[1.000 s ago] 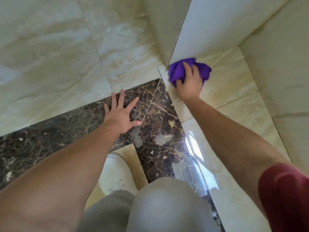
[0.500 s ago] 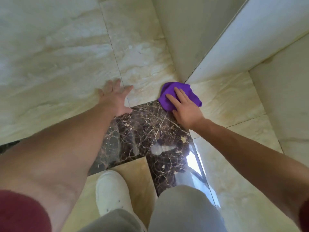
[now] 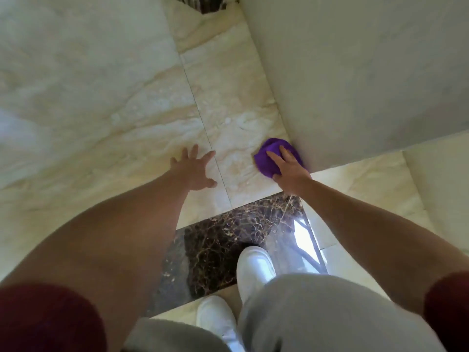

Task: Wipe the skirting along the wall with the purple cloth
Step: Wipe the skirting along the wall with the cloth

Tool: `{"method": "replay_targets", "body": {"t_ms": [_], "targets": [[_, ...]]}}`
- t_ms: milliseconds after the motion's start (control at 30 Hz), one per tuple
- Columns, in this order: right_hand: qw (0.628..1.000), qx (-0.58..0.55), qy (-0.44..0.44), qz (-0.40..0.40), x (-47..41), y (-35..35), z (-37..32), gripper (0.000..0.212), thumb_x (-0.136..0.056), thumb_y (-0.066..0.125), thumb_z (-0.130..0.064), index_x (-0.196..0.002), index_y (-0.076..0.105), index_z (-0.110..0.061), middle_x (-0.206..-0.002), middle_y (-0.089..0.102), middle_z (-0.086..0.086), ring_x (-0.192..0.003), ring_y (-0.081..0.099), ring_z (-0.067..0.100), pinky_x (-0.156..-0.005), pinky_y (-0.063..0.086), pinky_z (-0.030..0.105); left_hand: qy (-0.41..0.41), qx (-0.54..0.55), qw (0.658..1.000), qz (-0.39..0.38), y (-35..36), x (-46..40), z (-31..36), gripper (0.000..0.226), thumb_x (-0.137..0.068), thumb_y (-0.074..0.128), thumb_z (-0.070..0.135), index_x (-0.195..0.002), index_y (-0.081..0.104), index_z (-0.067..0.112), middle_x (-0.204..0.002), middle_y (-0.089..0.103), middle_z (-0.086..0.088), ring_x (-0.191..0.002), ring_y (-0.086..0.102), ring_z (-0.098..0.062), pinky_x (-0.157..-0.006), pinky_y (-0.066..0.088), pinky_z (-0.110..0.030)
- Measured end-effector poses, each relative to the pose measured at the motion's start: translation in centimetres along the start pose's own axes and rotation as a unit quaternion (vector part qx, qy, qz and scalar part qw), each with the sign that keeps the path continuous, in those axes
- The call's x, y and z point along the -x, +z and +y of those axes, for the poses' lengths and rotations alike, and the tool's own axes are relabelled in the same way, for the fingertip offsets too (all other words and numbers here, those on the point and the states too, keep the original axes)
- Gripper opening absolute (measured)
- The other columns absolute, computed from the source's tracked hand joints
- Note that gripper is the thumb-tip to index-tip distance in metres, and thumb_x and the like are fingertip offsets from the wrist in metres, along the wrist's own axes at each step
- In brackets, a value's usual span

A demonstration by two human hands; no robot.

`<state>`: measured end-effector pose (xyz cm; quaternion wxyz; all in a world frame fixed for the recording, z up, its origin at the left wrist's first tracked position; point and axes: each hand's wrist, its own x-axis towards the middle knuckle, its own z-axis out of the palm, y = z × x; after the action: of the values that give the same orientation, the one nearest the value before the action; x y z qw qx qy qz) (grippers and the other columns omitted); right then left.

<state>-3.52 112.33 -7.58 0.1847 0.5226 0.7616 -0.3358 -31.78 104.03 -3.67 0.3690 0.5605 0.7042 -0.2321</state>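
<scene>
The purple cloth [image 3: 267, 158] is bunched against the beige marble skirting [image 3: 241, 110], right at the outer corner below the white wall [image 3: 355, 85]. My right hand [image 3: 289, 171] lies on the cloth, fingers stretched over it and thumb at its lower edge, pressing it to the tile. The hand hides part of the cloth. My left hand [image 3: 194, 168] holds nothing; it is spread flat on the beige tile to the left of the cloth, just across a grout line.
A dark brown veined marble band [image 3: 223, 240] runs below the hands. My two white shoes [image 3: 253, 268] [image 3: 213, 318] and grey trouser legs fill the bottom of the view. More beige skirting [image 3: 368, 179] continues to the right of the corner.
My right hand has carried the cloth round the corner, from the right face of the skirting onto the left face. My left hand has moved off the dark marble onto beige tile.
</scene>
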Motion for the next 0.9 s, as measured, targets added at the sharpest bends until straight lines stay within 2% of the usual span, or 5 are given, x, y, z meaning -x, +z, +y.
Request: {"method": "replay_targets", "body": {"t_ms": [267, 433, 533, 633, 900], "targets": [[0.993, 0.036, -0.041, 0.104, -6.5, -1.2, -1.6, 0.074, -0.096, 0.056, -0.028, -0.158, 0.016, -0.035, -0.170, -0.003, 0.005, -0.157, 0.000, 0.026, -0.125, 0.018, 0.043, -0.033, 0.098, 0.981, 0.166, 1.3, -7.5, 0.2, 0.116, -0.069, 0.061, 0.078, -0.154, -0.009, 0.042, -0.163, -0.029, -0.008, -0.149, -0.025, -0.037, -0.113, -0.003, -0.071], [0.990, 0.054, -0.001, 0.132, -10.5, -2.4, -4.4, 0.072, -0.099, 0.048, -0.027, -0.159, 0.009, -0.037, -0.170, -0.009, 0.005, -0.156, -0.005, 0.026, -0.122, 0.016, 0.045, -0.046, 0.085, 0.988, 0.119, 1.5, -8.4, -0.1, 0.114, -0.070, 0.059, 0.080, -0.153, -0.010, 0.044, -0.162, -0.031, -0.005, -0.149, -0.027, -0.035, -0.110, 0.003, -0.075], [0.995, 0.048, 0.024, 0.081, -11.6, -4.6, -6.6, 0.072, -0.100, 0.046, -0.027, -0.159, 0.005, -0.038, -0.169, -0.013, 0.005, -0.156, -0.008, 0.028, -0.123, 0.017, 0.047, -0.061, 0.085, 0.992, 0.067, -2.4, -6.8, -0.6, 0.111, -0.071, 0.060, 0.080, -0.152, -0.009, 0.048, -0.164, -0.027, -0.002, -0.151, -0.020, -0.034, -0.110, 0.007, -0.077], [0.998, 0.048, 0.008, 0.040, -12.3, -6.9, -6.8, 0.071, -0.100, 0.047, -0.024, -0.159, 0.009, -0.037, -0.169, -0.011, 0.005, -0.156, -0.005, 0.029, -0.123, 0.021, 0.050, -0.056, 0.078, 0.992, 0.087, -6.4, -5.6, -1.8, 0.113, -0.068, 0.060, 0.082, -0.151, -0.009, 0.049, -0.165, -0.024, -0.002, -0.151, -0.019, -0.034, -0.110, 0.005, -0.077], [0.989, 0.040, -0.025, 0.140, -19.1, -8.4, -8.8, 0.072, -0.095, 0.055, -0.025, -0.157, 0.021, -0.035, -0.170, 0.003, 0.010, -0.156, 0.005, 0.033, -0.121, 0.024, 0.050, -0.051, 0.051, 0.992, 0.106, -10.3, -11.0, -6.3, 0.116, -0.065, 0.057, 0.086, -0.151, -0.011, 0.049, -0.164, -0.026, -0.001, -0.150, -0.023, -0.034, -0.109, 0.003, -0.079]]}}
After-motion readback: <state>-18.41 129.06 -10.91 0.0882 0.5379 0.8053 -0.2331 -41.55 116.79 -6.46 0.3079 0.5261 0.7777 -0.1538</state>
